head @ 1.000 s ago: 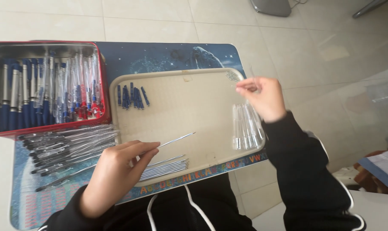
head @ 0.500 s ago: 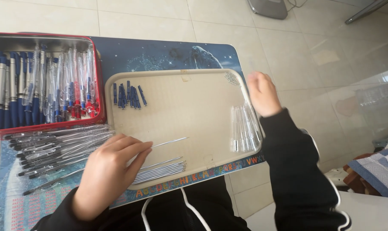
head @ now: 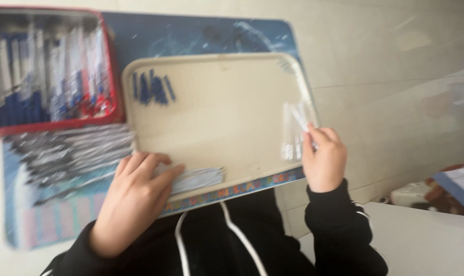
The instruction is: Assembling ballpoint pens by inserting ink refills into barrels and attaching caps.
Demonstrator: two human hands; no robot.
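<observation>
1. Pinching a clear pen barrel point(head: 299, 118) between thumb and fingertips, right hand point(head: 324, 163) closed on its lower end at the right rim of the beige tray point(head: 227, 102); barrel tilted, its upper end over the small pile of clear barrels point(head: 293, 135) lying just inside that rim.
2. Resting palm-down with fingers loosely spread, left hand point(head: 134, 199) over the tray's near-left edge, fingertips touching a bundle of thin white refills point(head: 198, 179) — too blurred to tell whether one is pinched.
3. Judged light, stiff, smooth and rather slippery — thin hollow plastic, likely to crack if squeezed hard; best held near one end between thumb and forefinger, leaving the open end free.
4. Refills judged lighter still and slightly bendy; better lifted singly by the middle or the tail.
5. Holding three sorted heaps in the tray: clear barrels at right, white refills at near-left, small blue caps point(head: 152, 89) at far-left.
6. Packed with upright-lying blue and clear pens, red box point(head: 53, 71) left of the tray; loose dark parts point(head: 71, 153) heaped on the blue mat point(head: 201, 33) below it.
</observation>
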